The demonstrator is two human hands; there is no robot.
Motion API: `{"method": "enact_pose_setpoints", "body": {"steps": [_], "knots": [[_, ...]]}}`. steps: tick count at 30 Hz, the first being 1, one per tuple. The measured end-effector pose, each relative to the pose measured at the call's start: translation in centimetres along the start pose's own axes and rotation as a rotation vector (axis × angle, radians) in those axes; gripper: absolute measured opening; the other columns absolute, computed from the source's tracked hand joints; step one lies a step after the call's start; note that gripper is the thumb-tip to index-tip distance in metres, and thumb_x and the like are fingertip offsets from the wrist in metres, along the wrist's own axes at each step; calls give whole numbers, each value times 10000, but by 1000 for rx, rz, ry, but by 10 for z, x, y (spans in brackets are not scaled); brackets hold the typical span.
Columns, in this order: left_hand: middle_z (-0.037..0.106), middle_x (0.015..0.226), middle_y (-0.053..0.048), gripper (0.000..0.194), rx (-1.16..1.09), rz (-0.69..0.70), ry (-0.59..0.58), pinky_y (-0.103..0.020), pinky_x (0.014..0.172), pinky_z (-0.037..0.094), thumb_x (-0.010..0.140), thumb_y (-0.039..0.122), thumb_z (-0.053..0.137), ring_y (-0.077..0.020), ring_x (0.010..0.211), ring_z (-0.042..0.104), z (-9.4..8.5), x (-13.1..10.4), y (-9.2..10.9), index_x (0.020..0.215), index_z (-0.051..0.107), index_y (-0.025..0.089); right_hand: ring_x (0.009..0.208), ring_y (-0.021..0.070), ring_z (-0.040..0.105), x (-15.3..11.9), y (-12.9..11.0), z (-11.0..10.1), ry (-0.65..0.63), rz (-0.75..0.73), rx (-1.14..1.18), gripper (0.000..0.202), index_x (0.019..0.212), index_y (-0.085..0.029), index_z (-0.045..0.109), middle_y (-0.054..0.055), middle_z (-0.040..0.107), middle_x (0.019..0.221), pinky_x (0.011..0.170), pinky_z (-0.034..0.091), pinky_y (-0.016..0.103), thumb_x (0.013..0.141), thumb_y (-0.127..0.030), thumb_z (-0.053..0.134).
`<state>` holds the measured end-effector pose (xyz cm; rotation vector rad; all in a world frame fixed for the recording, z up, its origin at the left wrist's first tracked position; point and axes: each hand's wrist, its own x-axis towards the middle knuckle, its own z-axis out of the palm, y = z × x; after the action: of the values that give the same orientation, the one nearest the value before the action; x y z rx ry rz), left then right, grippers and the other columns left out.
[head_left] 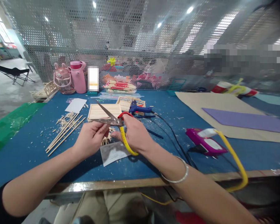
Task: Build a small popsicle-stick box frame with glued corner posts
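My right hand [137, 132] is closed round the red handle of a pair of scissors [118, 121], whose blades are spread and point left. A yellow measuring tape [125, 141] hangs in a curve by the same hand. My left hand [90, 137] is closed in a pinch at the lower blade; what its fingers hold is too small to make out. Behind the hands lies a wooden stick panel [105, 111]. Short stick pieces and a grey-white sheet [115, 153] are below them.
Long sticks [64, 133] and scraps lie left. A blue glue gun [141, 108] with a cord is behind my right hand. A magenta device [206, 142] with a yellow cable sits right. Pink bottles [78, 77] stand by the mesh screen [130, 40]. Purple sheet [245, 120] at far right.
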<state>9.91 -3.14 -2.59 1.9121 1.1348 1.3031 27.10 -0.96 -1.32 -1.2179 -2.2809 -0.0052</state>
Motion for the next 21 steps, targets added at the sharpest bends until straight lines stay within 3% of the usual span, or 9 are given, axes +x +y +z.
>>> {"method": "enact_pose_setpoints", "body": {"steps": [4,9,12,15,21], "knots": [[471,524,32,318,-12,-15,-5,-178,457,310,878,335,428,-63,479,403,0,0,2,633,526,157,763,240,568,0,1,-1,-32,30,36,566,890,-135,491,138,610,841,642,398,308,760,-679,407],[469,539,38,265,-35,-15,-59,-170,446,314,868,299,438,-57,468,398,1,-1,6,677,552,154,583,158,528,-2,-2,-2,-99,55,156,541,824,-146,523,66,589,679,530,317,241,759,-674,426],[448,526,44,286,-140,-83,-100,-168,396,292,868,344,433,-48,416,372,2,0,8,706,564,149,583,139,516,-2,-4,-2,-74,28,276,536,826,-152,544,51,587,688,535,315,231,764,-670,426],[456,531,55,285,-261,-177,-102,-165,361,280,859,398,445,-41,371,365,3,2,10,872,588,152,547,120,473,-1,-2,-2,-8,61,343,540,796,-157,545,19,550,636,526,311,226,754,-682,424],[482,542,59,293,-408,-223,-64,-159,360,298,827,427,503,-36,368,379,2,5,11,921,573,159,566,132,466,2,2,-9,-22,157,269,541,859,-152,517,15,545,660,527,308,235,711,-672,494]]}}
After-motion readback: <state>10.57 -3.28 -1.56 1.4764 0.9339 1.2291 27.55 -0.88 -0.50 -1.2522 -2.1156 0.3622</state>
